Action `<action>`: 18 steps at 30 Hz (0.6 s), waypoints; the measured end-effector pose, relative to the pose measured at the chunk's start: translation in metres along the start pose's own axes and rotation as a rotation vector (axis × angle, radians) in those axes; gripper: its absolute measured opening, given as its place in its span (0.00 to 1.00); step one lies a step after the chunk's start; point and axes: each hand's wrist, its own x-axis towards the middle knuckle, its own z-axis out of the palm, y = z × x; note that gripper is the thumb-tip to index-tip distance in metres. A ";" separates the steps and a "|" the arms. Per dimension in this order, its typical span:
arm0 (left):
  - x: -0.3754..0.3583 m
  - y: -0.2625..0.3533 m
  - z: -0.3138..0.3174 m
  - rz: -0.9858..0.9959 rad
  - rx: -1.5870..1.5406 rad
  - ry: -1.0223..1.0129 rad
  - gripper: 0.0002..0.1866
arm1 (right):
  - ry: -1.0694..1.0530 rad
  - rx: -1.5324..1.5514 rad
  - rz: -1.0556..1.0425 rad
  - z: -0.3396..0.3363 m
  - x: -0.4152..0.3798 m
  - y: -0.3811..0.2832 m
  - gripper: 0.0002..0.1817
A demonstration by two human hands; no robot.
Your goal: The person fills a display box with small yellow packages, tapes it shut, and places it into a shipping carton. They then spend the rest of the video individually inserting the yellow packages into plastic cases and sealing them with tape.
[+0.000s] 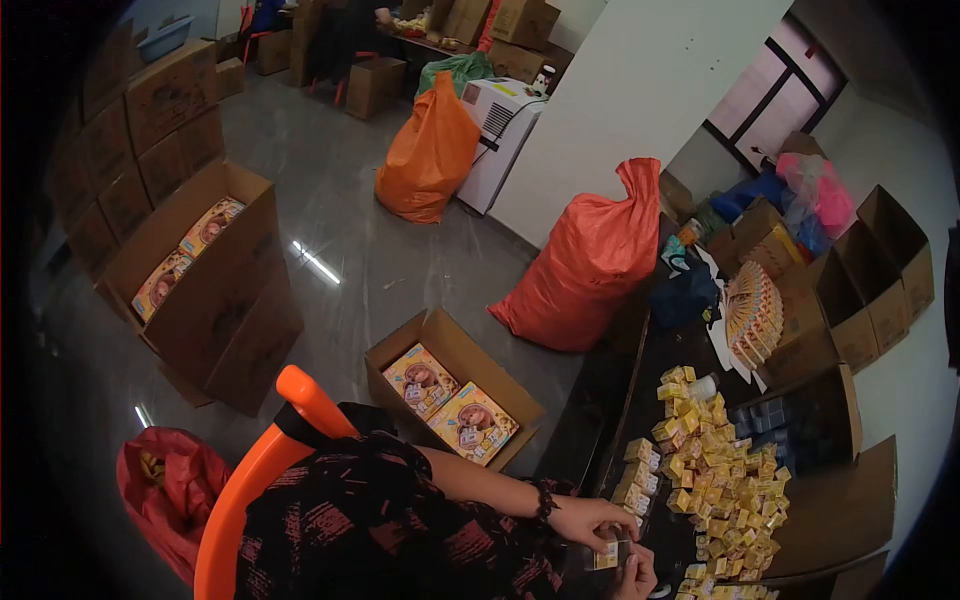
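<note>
My left hand (592, 521), with a dark beaded bracelet at the wrist, has its thumb and fingers closed on the top of a small clear packet (605, 556) that shows a yellow and white label. Around the packet's lower right side my right hand (636, 574) is closed. Both hands are over the edge of the dark table (632, 400). Just beyond them stands a short row of small yellow and white boxes (637, 480). To the right lies a large heap of similar small yellow boxes (725, 500).
An open carton (520, 400) with printed boxes is on the floor beside the table. An orange chair (225, 510) is at lower left. A red sack (590, 265) and an orange sack (425, 155) stand ahead. A folding fan (755, 315) and cartons lie at the table's far end.
</note>
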 end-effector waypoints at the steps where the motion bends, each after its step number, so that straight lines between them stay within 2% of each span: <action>1: -0.001 0.004 -0.002 -0.035 -0.013 0.007 0.23 | -0.001 -0.017 0.000 -0.001 0.001 -0.001 0.21; 3: -0.003 0.006 -0.008 -0.085 -0.031 0.004 0.20 | -0.003 -0.038 0.009 0.002 0.001 -0.002 0.21; 5: -0.009 -0.005 -0.005 -0.119 0.135 0.002 0.20 | 0.019 -0.036 0.084 0.013 -0.024 -0.007 0.21; 6: -0.011 0.005 -0.002 -0.069 0.094 0.094 0.18 | 0.061 -0.033 0.172 0.021 -0.053 -0.015 0.21; 7: -0.013 0.013 -0.005 -0.395 -0.201 0.008 0.18 | 0.129 -0.037 0.301 0.029 -0.098 -0.034 0.21; 8: -0.015 -0.019 0.001 -0.117 -0.159 0.102 0.18 | 0.285 -0.019 0.340 0.030 -0.093 -0.045 0.19; 9: -0.017 -0.013 -0.002 -0.357 -0.280 0.129 0.17 | 0.411 -0.075 0.365 0.028 -0.100 -0.045 0.20; 10: -0.014 -0.001 -0.001 -0.412 -0.554 0.179 0.16 | 0.556 -0.080 0.436 0.022 -0.107 -0.047 0.20; 11: -0.010 0.010 -0.006 -0.576 -0.668 0.189 0.15 | 0.690 -0.076 0.521 0.017 -0.119 -0.043 0.18; 14: -0.014 0.005 -0.011 -0.696 -0.765 0.207 0.13 | 0.860 -0.272 0.720 -0.002 -0.176 -0.014 0.17; 16: -0.024 -0.021 -0.026 -0.763 -0.772 0.067 0.15 | 0.941 -0.406 0.851 -0.011 -0.225 0.018 0.15; 18: -0.017 -0.013 -0.034 -0.852 -0.675 -0.223 0.26 | 0.979 -0.558 1.024 -0.024 -0.280 0.052 0.15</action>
